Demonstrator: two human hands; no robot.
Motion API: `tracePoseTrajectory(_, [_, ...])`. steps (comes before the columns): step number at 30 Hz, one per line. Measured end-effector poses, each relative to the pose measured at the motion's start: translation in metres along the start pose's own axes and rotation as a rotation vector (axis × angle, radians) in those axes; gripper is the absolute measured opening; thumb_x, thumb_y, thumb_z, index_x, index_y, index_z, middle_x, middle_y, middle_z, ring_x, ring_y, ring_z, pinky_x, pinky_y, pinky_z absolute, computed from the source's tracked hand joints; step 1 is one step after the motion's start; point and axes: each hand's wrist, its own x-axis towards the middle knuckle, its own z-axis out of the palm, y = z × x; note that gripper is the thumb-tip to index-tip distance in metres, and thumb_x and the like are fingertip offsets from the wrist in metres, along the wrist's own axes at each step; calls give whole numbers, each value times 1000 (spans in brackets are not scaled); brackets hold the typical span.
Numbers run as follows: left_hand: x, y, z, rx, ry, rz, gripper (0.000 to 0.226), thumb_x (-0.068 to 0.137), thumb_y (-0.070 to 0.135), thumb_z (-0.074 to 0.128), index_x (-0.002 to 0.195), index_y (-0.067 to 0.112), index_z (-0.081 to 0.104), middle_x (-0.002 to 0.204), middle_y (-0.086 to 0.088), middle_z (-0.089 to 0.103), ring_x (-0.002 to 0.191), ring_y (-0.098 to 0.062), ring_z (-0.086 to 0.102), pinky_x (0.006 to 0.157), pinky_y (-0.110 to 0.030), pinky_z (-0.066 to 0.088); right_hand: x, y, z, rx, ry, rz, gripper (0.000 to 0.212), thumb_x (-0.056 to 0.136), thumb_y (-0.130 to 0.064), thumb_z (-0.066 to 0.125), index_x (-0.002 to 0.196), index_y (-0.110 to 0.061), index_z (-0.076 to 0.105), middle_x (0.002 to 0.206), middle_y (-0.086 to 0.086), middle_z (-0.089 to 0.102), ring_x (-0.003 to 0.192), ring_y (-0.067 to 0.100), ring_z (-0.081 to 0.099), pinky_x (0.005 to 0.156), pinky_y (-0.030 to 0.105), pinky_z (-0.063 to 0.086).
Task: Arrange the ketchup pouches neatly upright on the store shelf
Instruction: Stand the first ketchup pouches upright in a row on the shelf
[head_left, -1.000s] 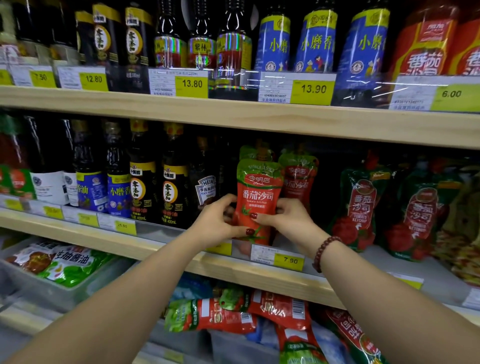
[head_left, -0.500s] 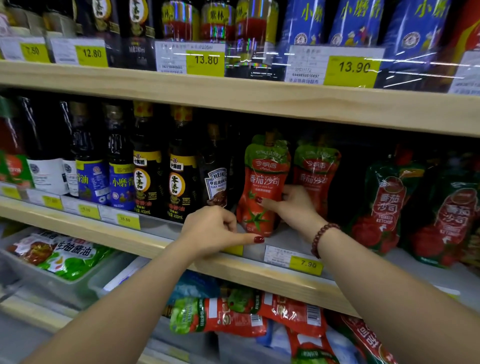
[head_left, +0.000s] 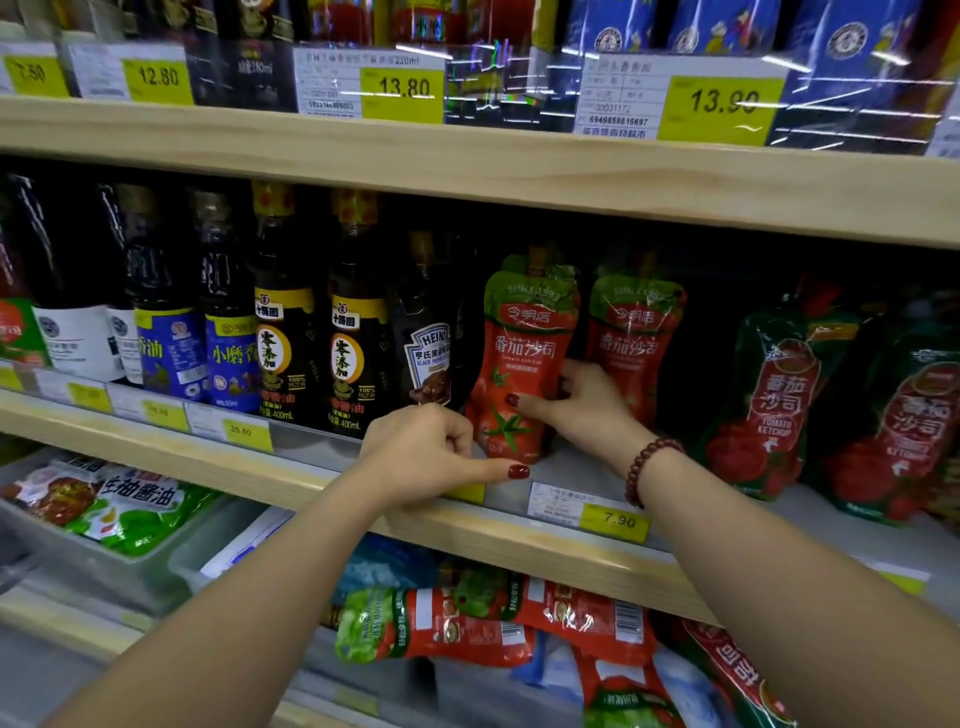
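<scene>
Red-and-green soft plastic ketchup pouch (head_left: 524, 358) upright near the pale wooden shelf's front edge (head_left: 260, 467). Right hand (head_left: 582, 410) pinches its waist. Left hand (head_left: 421, 457) curled, empty, at that edge. Likely floppy and slick, so best gripped low by the sides.

pale wooden shelves (head_left: 467, 171) (yellow price tags (head_left: 402, 91)) hold dark bottles (head_left: 280, 332).

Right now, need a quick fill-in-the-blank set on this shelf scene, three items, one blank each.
1. The right hand grips the front ketchup pouch, which stands ____ on the shelf.
2. The yellow price tag on the shelf edge, just below that hand's wrist, reads ____.
3. The beaded bracelet is worn on the ____ wrist.

Missing words: upright; 7.90; right
</scene>
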Motion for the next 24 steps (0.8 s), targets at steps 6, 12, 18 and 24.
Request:
tracePoseTrajectory(6, [-2,2,-3,-2,-18,-1,74,36,98,36,45,25,46,35,21,46,42,1,45,46,-21,31,-3,-2,-1,-7,-4,9,41,79,-19,71,117,-12,58,122,9,63,110,23,59,98,41,46])
tracePoseTrajectory(12, [-2,3,-4,-8,-29,-14,69,43,93,45,49,23,49,37,16,46,47,0,48,49,-24,36,-4,-3,3,-10,-17,13,45,81,-21,69,122,-13,53,126,8,60,114,22,57,92,31,45])
tracePoseTrajectory(18, [-3,5,-6,-21,-46,-42,65,45,90,49,46,25,46,36,17,44,49,-2,48,50,-23,35,-5,-5,5,-41,-26,15,47,83,-24,67,125,-17,49,129,6,58,117,23,54,90,29,41])
tracePoseTrajectory(24, [-3,5,-6,-19,-52,-56,65,46,89,50,48,24,46,37,16,45,48,-2,47,50,-24,35,-7,-3,1,1,-59,51,52,82,-25,68,128,-15,48,131,6,56,117,22,54,97,35,44])
